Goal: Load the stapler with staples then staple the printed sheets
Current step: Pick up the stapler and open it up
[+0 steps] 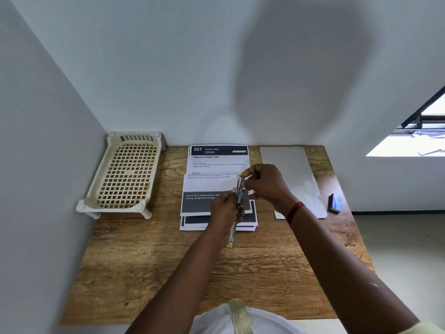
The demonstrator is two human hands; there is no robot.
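While the stapler is held up in both hands over the printed sheets, the step in hand looks like loading: its metal body is opened out long, one yellow-tipped end just beyond the right hand's fingers and the other end reaching back past the left wrist toward the person. The left hand is wrapped closed around the lower middle of the stapler. The right hand pinches narrowly at the upper part; whether a strip of staples sits between those fingertips I cannot tell, it is too small to see.

To do this well, I judge the left hand should keep the channel level and steady, so that a strip can be laid straight in, legs down, and slid fully home before the arm is closed. The right fingers should guide from above, not from the side, since a tilted strip is likely to jam or break apart. Closing should be gentle until it clicks.

A small blue box, probably the staples, lies on the tabletop well to the right of the right fingers, beyond a blank grey sheet. A cream plastic basket stands well to the left of the left fingers. Directly below both hands lie the sheets, in 1 loose pile, not yet squared for stapling.
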